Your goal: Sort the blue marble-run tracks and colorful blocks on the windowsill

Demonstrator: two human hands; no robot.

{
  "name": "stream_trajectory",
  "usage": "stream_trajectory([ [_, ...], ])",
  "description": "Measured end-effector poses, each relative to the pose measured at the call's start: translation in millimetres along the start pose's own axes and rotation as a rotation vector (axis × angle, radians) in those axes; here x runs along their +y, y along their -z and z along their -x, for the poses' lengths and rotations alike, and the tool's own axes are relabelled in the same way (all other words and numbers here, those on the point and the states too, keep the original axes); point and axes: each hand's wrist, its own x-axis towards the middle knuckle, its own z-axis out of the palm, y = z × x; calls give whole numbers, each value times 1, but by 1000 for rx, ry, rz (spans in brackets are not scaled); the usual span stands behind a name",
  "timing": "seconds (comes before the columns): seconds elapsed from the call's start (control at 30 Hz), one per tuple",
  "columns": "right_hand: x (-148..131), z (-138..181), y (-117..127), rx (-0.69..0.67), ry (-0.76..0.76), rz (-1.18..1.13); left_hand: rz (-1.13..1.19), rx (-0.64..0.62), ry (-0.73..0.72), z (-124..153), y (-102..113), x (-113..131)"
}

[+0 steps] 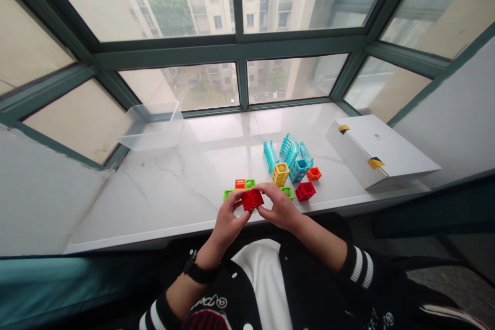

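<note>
Between my two hands I hold a red toy block (252, 199) near the sill's front edge. My left hand (231, 216) grips its left side, and my right hand (279, 207) pinches it from the right. Just behind it lie an orange block (240, 184) and a green block (250, 183), with another green piece (228, 195) partly hidden by my left hand. Beyond my right hand are a green block (288, 192), a red block (305, 191), a yellow block (281, 174), a blue block (299, 170) and a small orange block (314, 174).
Several translucent blue track pieces (289, 148) lie behind the blocks. A clear plastic bin (152, 139) stands at the back left of the white marble sill (174, 180). At right rests a white box (386, 149) with yellow tabs. Green-framed windows (240, 49) enclose the sill.
</note>
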Motion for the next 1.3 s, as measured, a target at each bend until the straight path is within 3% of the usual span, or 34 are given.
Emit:
stream_trajectory([
  [0.2, 2, 4, -7, 48, -69, -166, 22, 71, 12, 1, 1, 2],
  [0.37, 3, 6, -11, -23, -171, -277, 12, 138, -10, -2, -1, 4],
  [0.47, 4, 5, -9, 39, -205, -282, -39, 129, -39, -11, -9, 7],
  [0.63, 9, 6, 14, 175, -263, -307, -69, 59, -102, -34, -35, 20],
  [0.77, 17, 21, 48, 266, -319, -254, -8, -147, -110, -48, -61, 32],
  [0.9, 30, 45, 84, 366, -430, -209, 164, -305, 8, -50, -86, 38],
  [1.03, 53, 71, 110, 476, -487, -137, 370, -445, 267, -44, -106, 33],
  [1.13, 70, 85, 118, 477, -529, -36, 501, -539, 420, -39, -119, 23],
  [1.3, 88, 91, 113, 413, -537, 124, 565, -533, 538, -34, -138, 7],
])
